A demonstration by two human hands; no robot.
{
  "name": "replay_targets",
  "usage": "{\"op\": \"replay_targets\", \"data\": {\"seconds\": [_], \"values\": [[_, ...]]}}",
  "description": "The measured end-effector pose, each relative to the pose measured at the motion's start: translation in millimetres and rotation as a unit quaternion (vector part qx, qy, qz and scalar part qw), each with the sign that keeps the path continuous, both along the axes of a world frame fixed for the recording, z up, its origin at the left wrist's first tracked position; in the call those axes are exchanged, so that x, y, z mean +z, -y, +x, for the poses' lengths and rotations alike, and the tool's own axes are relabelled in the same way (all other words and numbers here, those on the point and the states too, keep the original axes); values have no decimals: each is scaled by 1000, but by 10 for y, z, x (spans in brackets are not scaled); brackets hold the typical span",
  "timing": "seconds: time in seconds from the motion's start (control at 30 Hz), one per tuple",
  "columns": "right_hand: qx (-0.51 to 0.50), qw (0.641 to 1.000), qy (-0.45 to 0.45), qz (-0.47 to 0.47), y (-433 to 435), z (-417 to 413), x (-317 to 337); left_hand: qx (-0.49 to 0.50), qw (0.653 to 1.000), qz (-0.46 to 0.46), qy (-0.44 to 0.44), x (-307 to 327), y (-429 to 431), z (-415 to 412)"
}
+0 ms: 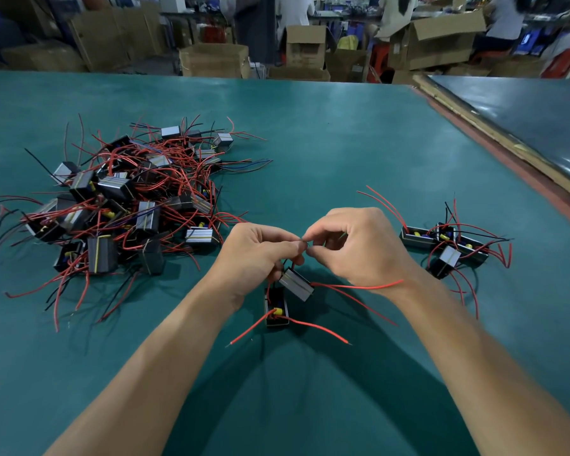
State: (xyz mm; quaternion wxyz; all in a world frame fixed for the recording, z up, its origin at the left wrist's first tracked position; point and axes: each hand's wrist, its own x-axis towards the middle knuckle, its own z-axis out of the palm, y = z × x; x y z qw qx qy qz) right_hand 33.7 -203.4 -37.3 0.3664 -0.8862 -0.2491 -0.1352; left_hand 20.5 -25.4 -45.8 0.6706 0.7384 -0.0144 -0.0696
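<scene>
My left hand (260, 250) and my right hand (352, 245) meet above the middle of the green table (343, 143). Their fingertips pinch thin wire ends together between them. Below the hands hangs a small black module with a grey side (297, 284), tilted, with red wires running out to the right. Directly under it a second black module (276, 311) with a yellow part inside lies on the table, red wires spreading from it toward me.
A large tangled heap of black modules with red and black wires (125, 199) covers the table's left. A small group of wired modules (448, 246) lies to the right. A second dark table (524, 120) adjoins at the far right. Cardboard boxes (214, 59) and people stand beyond.
</scene>
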Motion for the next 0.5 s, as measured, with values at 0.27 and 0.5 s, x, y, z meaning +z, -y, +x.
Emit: {"op": "replay_targets", "data": {"seconds": [0.27, 0.5], "values": [[-6, 999, -48, -19, 13, -17, 56, -4, 997, 34, 65, -24, 14, -14], [-44, 913, -375, 154, -22, -22, 138, 33, 954, 193, 228, -75, 42, -50]]}}
